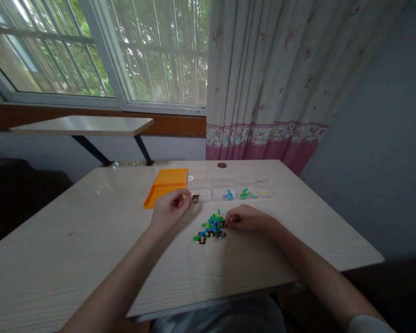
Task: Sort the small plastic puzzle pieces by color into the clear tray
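A mixed pile of small plastic pieces (211, 226) in brown, green, blue and yellow lies on the table. My left hand (169, 210) is closed in a pinch at the left compartment of a clear plastic tray (211, 196). Small brown pieces (195, 198) show at its fingertips; some may lie in the tray. At the pile's right edge, my right hand (247, 217) has its fingers curled together, with a dark brown piece partly visible in them. Blue pieces (228, 195), green pieces (246, 193) and a few yellow pieces (262, 191) sit in separate tray compartments.
An open orange plastic case (171, 176) lies left of the tray, partly behind my left hand. A raised shelf (86, 125) on dark legs stands at the table's back left. The wooden table (83, 240) ends near my lap; behind are a window and a curtain (260, 83).
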`<action>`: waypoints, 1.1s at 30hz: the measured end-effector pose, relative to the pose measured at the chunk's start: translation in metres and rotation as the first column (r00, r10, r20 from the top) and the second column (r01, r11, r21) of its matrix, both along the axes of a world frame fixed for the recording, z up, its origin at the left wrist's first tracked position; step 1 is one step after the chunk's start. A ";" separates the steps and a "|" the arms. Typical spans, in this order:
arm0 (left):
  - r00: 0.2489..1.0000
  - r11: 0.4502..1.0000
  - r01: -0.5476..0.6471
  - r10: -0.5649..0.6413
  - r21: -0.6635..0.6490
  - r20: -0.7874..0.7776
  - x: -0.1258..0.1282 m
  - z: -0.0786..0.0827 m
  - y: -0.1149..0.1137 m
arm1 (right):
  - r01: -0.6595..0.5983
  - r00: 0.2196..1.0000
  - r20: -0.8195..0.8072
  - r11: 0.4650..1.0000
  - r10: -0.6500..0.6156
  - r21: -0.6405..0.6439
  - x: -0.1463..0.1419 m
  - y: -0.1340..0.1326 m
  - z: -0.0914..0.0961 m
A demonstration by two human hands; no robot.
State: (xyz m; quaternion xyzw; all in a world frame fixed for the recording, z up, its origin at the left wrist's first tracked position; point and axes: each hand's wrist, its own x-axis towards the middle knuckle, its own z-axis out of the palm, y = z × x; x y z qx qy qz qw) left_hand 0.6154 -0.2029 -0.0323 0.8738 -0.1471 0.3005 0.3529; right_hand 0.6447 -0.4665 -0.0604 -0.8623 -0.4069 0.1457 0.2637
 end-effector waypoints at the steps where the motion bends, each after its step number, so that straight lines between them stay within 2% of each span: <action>1: 0.999 0.999 -0.041 0.041 0.007 -0.016 0.003 0.001 0.005 | 0.002 1.000 -0.001 1.000 -0.002 -0.005 0.000 0.000 0.000; 4: 0.979 0.984 -0.175 0.178 0.037 -0.096 0.014 0.000 0.022 | 0.016 1.000 -0.014 1.000 -0.016 -0.015 0.001 0.000 -0.001; 10: 0.856 0.885 -0.349 0.435 0.309 -0.278 0.027 -0.014 0.041 | 0.023 1.000 -0.003 1.000 -0.023 -0.007 0.002 0.000 -0.004; 13: 0.810 0.847 -0.388 0.501 0.363 -0.303 0.029 -0.019 0.044 | 0.023 1.000 0.010 1.000 -0.023 -0.006 0.002 0.000 -0.003; 16: 0.804 0.842 -0.377 0.505 0.386 -0.314 0.030 -0.021 0.044 | 0.036 0.999 -0.013 0.999 -0.036 0.005 0.002 0.000 -0.003; 25: 0.870 0.876 -0.356 0.438 0.325 -0.228 0.024 -0.017 0.034 | 0.167 0.977 -0.156 0.976 -0.145 0.140 0.002 0.004 -0.003; 27: 0.908 0.915 -0.275 0.348 0.294 -0.234 0.019 -0.016 0.026 | 0.203 0.969 -0.179 0.964 -0.172 0.174 0.002 0.006 -0.005; 30: 0.961 0.967 -0.051 0.116 0.248 -0.252 0.010 -0.017 0.008 | 0.234 0.958 -0.214 0.951 -0.190 0.201 0.003 0.008 -0.009; 33: 0.967 0.953 0.170 -0.112 0.251 -0.228 0.000 -0.023 -0.013 | 0.258 0.951 -0.227 0.940 -0.208 0.222 0.003 0.012 -0.013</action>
